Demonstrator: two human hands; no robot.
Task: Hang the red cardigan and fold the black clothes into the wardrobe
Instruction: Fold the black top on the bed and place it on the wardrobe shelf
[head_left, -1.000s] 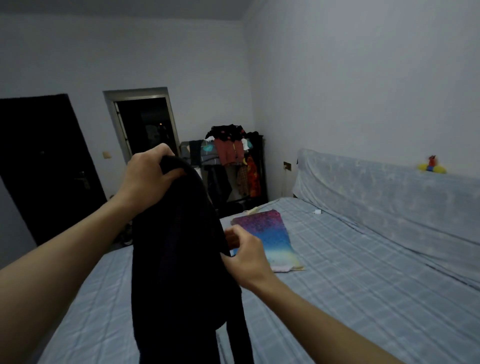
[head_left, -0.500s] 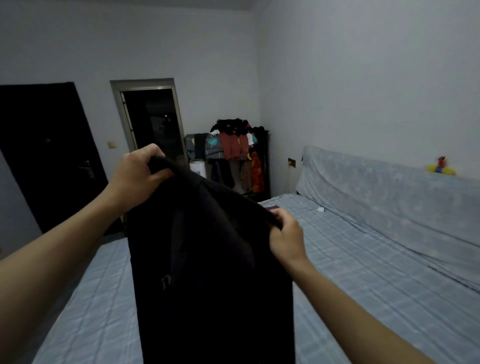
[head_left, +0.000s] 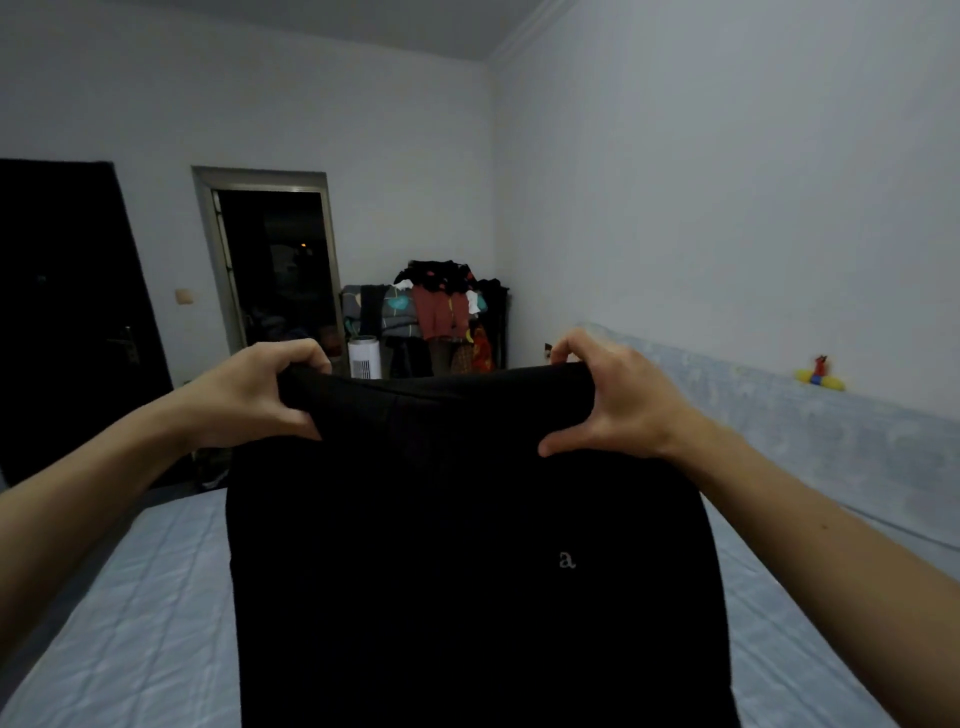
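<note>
Garment (head_left: 467, 545) hangs below the fingers, long axis vertical, top edge level between them. Left hand (head_left: 260, 395) and right hand (head_left: 613, 400) each pinch a top corner, fingers curled, equally near. Bed (head_left: 130, 597) lies underneath, probably next for folding.

light: dim, bluish, even | shadows: soft | edges: wide-angle bowing | detail: soft, noisy

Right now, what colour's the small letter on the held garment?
Pale grey-white letter on the black garment; head view.
</note>
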